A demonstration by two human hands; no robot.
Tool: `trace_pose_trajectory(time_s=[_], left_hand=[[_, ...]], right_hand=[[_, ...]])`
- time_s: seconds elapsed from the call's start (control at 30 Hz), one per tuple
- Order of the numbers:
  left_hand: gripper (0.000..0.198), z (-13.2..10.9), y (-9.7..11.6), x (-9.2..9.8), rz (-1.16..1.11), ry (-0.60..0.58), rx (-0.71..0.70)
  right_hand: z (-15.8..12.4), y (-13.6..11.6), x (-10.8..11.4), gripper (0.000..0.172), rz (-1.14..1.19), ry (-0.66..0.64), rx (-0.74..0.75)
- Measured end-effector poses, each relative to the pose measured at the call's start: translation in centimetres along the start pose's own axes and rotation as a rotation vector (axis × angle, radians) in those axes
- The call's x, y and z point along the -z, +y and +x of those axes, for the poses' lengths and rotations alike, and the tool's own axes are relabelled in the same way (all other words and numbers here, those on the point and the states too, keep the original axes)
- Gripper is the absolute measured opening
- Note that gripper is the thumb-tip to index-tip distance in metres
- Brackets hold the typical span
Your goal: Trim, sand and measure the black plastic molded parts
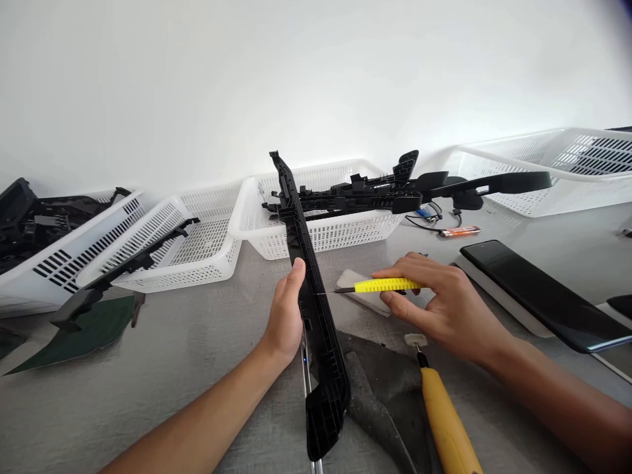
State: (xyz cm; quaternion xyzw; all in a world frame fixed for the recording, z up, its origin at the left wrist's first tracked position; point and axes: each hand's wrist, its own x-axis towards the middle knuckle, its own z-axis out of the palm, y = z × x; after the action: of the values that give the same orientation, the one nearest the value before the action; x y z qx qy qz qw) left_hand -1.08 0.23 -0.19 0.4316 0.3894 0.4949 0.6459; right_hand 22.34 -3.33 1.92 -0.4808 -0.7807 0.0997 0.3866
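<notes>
My left hand (285, 316) is closed round the middle of a long black plastic trim piece (328, 355), with the thumb on its near face. The piece stands tilted, its ribbed side toward me and its top end in front of a white basket. In my right hand (444, 306) is a yellow-handled craft knife (382, 285), pinched between thumb and fingers. Its thin blade points left and lies at the ribbed side, beside my left thumb; whether it touches cannot be told. Below my right hand lies a tool with a yellow handle (447, 421) and a pale tip.
A white basket (340, 237) with black parts stands behind; other white baskets (182, 276) are left and right. A black phone (538, 289) lies at right on a white block. A dark cloth (390, 395), green sheets (93, 332) and an orange-labelled item (460, 232) lie on the table.
</notes>
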Motion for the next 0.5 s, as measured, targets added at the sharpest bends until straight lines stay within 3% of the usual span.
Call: trace_pose_trajectory(time_s=[0.5], left_hand=[[0.063, -0.07, 0.15, 0.04, 0.059, -0.032, -0.016]], right_hand=[[-0.35, 0.76, -0.13, 0.018, -0.025, 0.062, -0.062]])
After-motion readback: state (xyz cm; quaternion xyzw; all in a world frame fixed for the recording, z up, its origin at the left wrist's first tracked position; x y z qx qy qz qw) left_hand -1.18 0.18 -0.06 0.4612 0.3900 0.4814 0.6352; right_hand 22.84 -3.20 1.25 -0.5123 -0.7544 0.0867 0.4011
